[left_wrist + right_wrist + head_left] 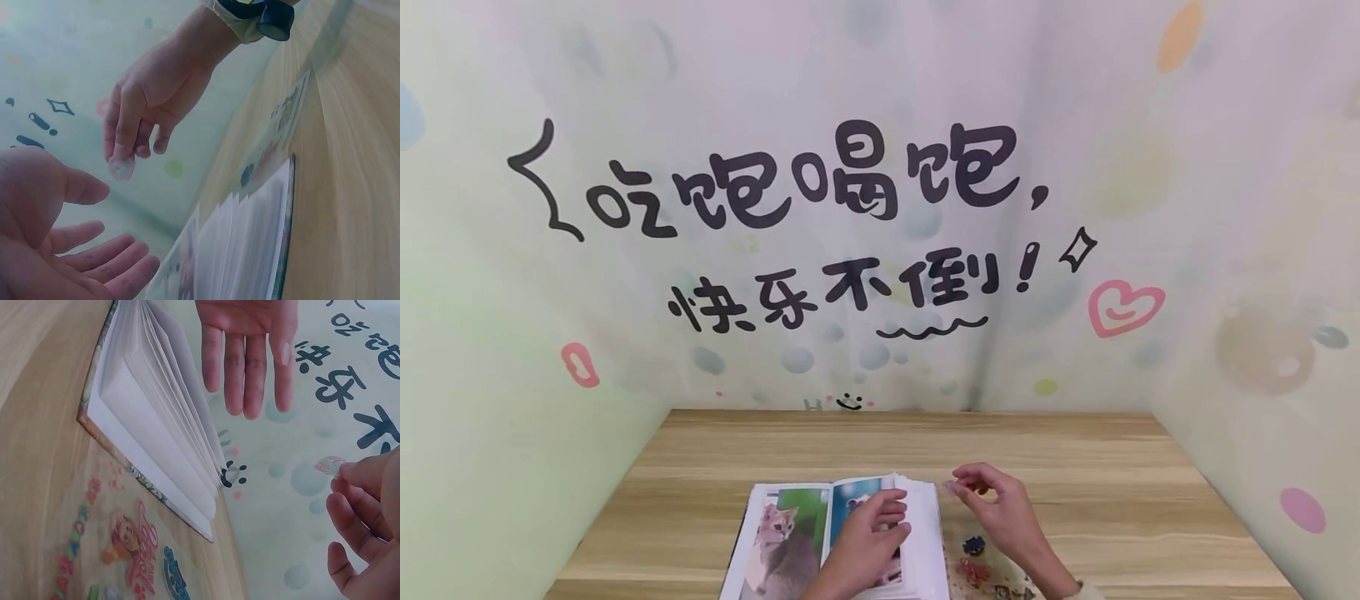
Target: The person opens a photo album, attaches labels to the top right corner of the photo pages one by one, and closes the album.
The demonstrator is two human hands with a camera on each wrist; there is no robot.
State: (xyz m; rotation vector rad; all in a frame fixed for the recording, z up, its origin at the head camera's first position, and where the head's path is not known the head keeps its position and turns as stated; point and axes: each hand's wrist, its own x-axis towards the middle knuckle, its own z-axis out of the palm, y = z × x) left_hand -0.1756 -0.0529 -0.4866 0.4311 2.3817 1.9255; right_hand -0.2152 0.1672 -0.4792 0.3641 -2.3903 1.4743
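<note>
A small clear sticker with pinkish lines is pinched between the thumb and forefinger of my right hand, raised above the table to the right of the book. My left hand hovers over the book's right page, fingers straight and apart, holding nothing. Beneath it lies the open photo book, a cat photo on the left page and a blue-background picture partly hidden by the left hand. A transparent sticker sheet with a bear and colourful lettering lies beside the book, below my right hand.
The wooden table reaches back to a pale printed wall cloth with black lettering. Similar cloth closes off both sides. In the right wrist view, the book's thick pages stand fanned up from its cover.
</note>
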